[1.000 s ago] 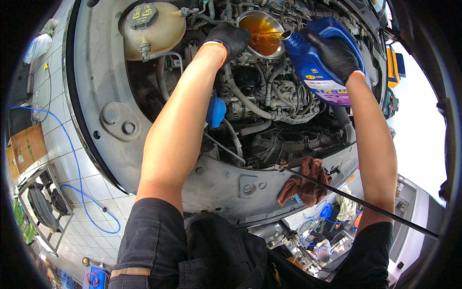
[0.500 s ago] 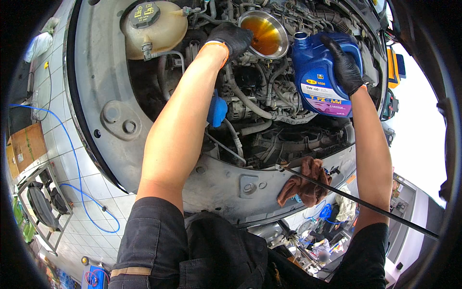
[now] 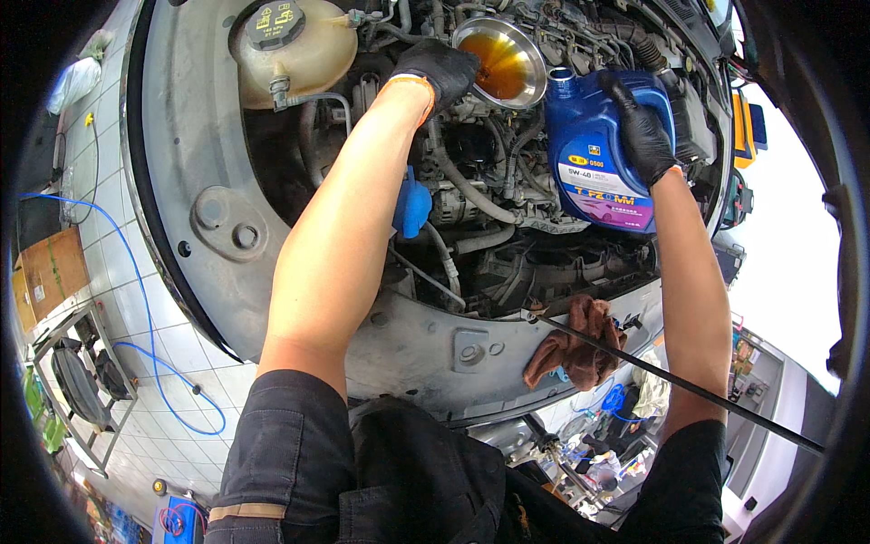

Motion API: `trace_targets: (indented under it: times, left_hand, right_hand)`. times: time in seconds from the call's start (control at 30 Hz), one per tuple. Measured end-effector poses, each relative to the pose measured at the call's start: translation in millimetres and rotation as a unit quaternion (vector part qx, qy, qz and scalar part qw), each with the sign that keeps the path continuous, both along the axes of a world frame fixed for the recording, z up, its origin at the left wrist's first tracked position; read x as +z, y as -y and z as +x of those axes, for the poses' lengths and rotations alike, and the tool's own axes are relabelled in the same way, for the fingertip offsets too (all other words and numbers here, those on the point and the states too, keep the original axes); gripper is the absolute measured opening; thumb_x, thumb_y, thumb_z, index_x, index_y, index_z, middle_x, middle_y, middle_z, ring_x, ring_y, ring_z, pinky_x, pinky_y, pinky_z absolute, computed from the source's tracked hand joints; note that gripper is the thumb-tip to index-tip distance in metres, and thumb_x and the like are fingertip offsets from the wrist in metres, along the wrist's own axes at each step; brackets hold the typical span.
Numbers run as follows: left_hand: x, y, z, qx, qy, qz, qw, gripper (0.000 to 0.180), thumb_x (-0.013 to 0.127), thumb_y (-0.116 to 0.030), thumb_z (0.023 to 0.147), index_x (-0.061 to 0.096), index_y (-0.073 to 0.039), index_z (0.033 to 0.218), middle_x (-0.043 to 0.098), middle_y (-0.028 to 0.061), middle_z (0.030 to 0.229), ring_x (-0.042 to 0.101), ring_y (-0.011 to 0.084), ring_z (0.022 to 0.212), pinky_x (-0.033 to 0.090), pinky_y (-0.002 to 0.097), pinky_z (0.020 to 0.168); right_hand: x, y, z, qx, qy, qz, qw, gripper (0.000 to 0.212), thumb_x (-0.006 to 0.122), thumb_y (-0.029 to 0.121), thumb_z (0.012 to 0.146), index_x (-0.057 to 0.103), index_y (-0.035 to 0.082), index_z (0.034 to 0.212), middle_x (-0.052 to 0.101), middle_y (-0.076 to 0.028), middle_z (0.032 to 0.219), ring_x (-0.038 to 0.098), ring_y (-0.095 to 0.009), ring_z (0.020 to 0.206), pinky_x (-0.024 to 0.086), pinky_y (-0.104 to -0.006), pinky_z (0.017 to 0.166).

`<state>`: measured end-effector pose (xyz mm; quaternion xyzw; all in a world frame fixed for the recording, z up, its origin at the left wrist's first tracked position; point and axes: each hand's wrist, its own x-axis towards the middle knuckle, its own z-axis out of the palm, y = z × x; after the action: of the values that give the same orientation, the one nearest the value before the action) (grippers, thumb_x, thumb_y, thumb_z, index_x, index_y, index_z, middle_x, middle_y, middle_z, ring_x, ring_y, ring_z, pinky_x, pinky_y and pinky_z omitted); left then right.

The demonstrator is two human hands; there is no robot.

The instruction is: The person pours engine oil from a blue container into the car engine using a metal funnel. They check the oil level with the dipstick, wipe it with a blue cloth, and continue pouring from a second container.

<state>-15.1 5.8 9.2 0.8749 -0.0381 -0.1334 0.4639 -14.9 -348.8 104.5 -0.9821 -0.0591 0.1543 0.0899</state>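
My left hand (image 3: 439,74), in a black glove, is closed at the left rim of a metal funnel (image 3: 534,74) over the engine. Amber oil (image 3: 498,65) lies in the funnel's bowl. To its right, my right hand (image 3: 642,131), also gloved in black, grips the handle of a blue oil jug (image 3: 580,136). The jug stands nearly upright, its uncapped neck (image 3: 562,83) close to the funnel's right side and apart from it. No stream runs from the neck. The funnel's lower end is hidden.
A pale coolant reservoir (image 3: 313,59) sits left of my left hand. A blue cap (image 3: 413,207) is beside my left forearm. The hood prop rod (image 3: 680,379) slants across at the right, and a brown cloth (image 3: 580,344) hangs over the front edge.
The jug and my right hand have shifted slightly left and down, closer to the funnel. My left hand stays at the rim, and the oil in the bowl looks a little lower.
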Motion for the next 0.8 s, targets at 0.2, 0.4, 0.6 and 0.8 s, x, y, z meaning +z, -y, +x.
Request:
trace_targets:
  times: [0.2,0.4,0.6,0.8]
  left_hand:
    - [7,-2,-2,0.008,-0.032,0.000,0.999,0.051,0.051,-0.043,0.101,0.071,0.001,0.117,0.071,0.0264,0.114,0.068,0.0385,0.107,0.050,0.0447,0.095]
    - [5,-3,-3,-0.010,-0.019,0.007,1.000,0.052,0.052,-0.043,0.101,0.070,0.002,0.118,0.072,0.0256,0.108,0.070,0.0375,0.101,0.051,0.0443,0.092]
    - [-10,1,7,0.004,-0.064,-0.023,0.998,0.059,0.050,-0.054,0.093,0.074,-0.004,0.113,0.069,0.0260,0.119,0.066,0.0428,0.112,0.051,0.0455,0.098]
    - [-8,-1,6,0.002,-0.018,-0.010,1.000,0.057,0.052,-0.048,0.090,0.074,0.001,0.110,0.068,0.0299,0.116,0.064,0.0464,0.113,0.051,0.0454,0.099]
  right_hand:
    - [3,-7,-24,0.085,0.019,-0.053,0.995,0.052,0.042,0.009,0.104,0.045,0.025,0.153,0.061,-0.025,0.137,0.060,-0.039,0.126,0.041,-0.0467,0.113]
    - [5,34,-33,0.033,0.088,0.048,0.994,0.060,0.047,0.000,0.098,0.045,0.024,0.153,0.066,-0.026,0.126,0.066,-0.038,0.116,0.048,-0.0470,0.106]
    - [49,31,-62,-0.349,0.069,0.595,0.721,0.047,0.064,0.033,0.096,0.063,0.008,0.136,0.067,-0.011,0.132,0.063,-0.026,0.118,0.047,-0.0404,0.107]
    - [28,43,-95,-0.394,0.181,0.600,0.672,0.053,0.064,0.043,0.093,0.061,0.010,0.134,0.067,-0.012,0.129,0.062,-0.030,0.118,0.046,-0.0450,0.108]
